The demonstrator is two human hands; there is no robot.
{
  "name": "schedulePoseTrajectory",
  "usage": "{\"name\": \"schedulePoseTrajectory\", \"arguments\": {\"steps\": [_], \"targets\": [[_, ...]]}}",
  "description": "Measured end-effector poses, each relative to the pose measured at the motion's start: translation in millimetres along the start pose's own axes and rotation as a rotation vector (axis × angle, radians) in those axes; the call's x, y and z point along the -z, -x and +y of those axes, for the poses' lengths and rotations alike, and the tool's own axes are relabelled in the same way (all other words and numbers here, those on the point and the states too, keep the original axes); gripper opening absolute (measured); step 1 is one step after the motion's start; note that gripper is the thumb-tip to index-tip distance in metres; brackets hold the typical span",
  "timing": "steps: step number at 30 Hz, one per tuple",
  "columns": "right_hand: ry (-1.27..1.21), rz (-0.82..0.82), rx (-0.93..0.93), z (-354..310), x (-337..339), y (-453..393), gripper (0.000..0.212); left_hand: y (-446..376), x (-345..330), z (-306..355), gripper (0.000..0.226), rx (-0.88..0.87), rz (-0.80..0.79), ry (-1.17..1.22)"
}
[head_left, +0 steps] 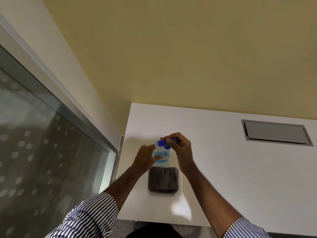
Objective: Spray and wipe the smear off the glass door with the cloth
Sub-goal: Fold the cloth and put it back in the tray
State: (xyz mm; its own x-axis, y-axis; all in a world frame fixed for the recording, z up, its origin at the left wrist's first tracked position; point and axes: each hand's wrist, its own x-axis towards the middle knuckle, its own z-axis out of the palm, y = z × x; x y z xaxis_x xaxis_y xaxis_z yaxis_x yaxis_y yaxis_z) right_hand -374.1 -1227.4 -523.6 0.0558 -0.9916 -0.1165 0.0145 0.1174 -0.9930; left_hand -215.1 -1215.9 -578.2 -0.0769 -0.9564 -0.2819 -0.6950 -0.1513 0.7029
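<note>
A clear spray bottle (162, 156) with blue liquid and a blue trigger head stands at the far end of a white tray (149, 192) on a white table (231, 169). My right hand (180, 148) grips the blue head from above. My left hand (147, 156) holds the bottle's body from the left side. A folded dark grey cloth (163, 180) lies in the tray just nearer to me than the bottle. The glass door (42, 152) with a pattern of pale dots fills the left side; I cannot make out the smear on it.
A grey recessed hatch (276, 132) sits in the tabletop at the far right. A yellow wall (188, 57) rises behind the table. The door's metal frame (109, 148) meets the table's left edge. Grey carpet (123, 228) shows below the near edge.
</note>
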Motion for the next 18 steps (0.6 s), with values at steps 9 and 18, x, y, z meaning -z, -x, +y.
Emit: {"name": "schedulePoseTrajectory", "arguments": {"steps": [9,18], "targets": [[0.020,0.010,-0.054,-5,-7,-5,0.041,0,11,-3,0.055,-0.056,-0.023,-0.077],[-0.114,0.098,-0.049,-16,4,-17,0.041,-9,62,-6,0.057,-0.066,0.070,-0.097]]}}
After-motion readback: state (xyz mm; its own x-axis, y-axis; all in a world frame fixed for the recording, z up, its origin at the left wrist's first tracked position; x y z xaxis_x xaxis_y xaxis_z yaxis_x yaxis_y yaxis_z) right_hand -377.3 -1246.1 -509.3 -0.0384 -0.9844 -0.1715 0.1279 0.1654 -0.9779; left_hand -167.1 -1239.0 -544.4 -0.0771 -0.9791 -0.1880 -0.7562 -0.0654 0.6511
